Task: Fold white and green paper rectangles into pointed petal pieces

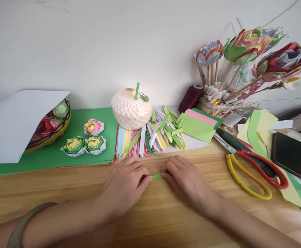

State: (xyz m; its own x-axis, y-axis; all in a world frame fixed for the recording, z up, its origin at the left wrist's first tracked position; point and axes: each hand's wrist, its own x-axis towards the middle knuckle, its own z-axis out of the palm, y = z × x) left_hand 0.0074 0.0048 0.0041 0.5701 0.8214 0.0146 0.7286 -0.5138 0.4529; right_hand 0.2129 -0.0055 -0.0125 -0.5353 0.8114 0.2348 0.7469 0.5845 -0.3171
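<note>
Between my two hands a small folded strip of green paper is held just above or on the wooden table; I cannot tell which. My left hand pinches its left end between thumb and fingers. The right end is pinched by my right hand. Only the strip's middle shows, as the fingertips cover both ends. Just beyond my hands lies a pile of folded paper strips in green, yellow, pink, white and blue.
A white textured coconut-shaped object stands behind the pile. Three paper flowers lie on green card at left, near a basket. Scissors, a phone, a thread spool and stemmed paper flowers are at right.
</note>
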